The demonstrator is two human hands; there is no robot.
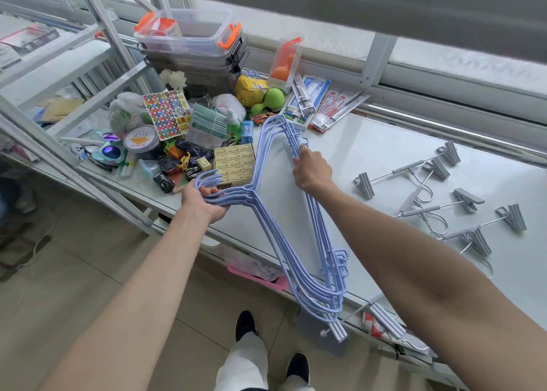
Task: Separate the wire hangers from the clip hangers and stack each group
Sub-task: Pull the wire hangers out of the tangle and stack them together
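A bundle of several light blue wire hangers hangs over the front edge of the white table. My left hand is shut on their hooks at the table's near edge. My right hand grips the bundle's bottom bars near the upper end. Several grey clip hangers with metal hooks lie scattered flat on the table to the right of my right arm, apart from the blue bundle.
Toys, sticker sheets, yellow boxes and a tin clutter the table's left part. Stacked clear bins with orange latches stand behind them. A metal ladder frame leans at left. A window runs along the back. More packets lie under the table's front right edge.
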